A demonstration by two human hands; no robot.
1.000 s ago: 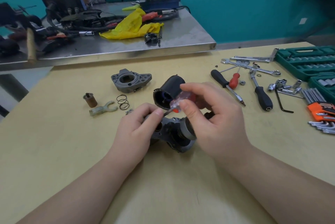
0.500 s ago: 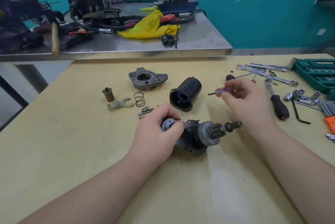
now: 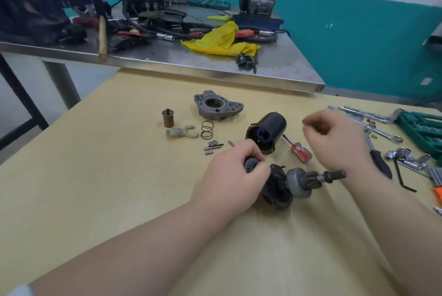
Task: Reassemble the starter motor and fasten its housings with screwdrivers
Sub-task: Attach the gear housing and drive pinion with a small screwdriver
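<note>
My left hand (image 3: 235,176) grips the rear end of the starter motor assembly (image 3: 291,182), which lies on its side with its pinion shaft pointing right. My right hand (image 3: 334,140) hovers above the table with loosely curled fingers and holds nothing. A small red-handled screwdriver (image 3: 299,151) lies on the table between the hand and the black cylindrical housing (image 3: 267,131). The grey nose housing (image 3: 217,107) sits farther back. A brown plunger (image 3: 168,117), a fork lever (image 3: 181,133), a spring (image 3: 207,129) and small pins (image 3: 212,147) lie to the left.
Wrenches (image 3: 373,119), a black-handled screwdriver (image 3: 381,163), sockets (image 3: 406,157), a hex key (image 3: 401,178) and a green socket case (image 3: 423,128) crowd the right side. A steel bench (image 3: 215,66) with a yellow rag (image 3: 222,40) and tools stands behind the wooden table (image 3: 119,188).
My right hand has let go of the small red screwdriver, which now lies on the table beside the black housing. My left hand still grips the motor assembly.
</note>
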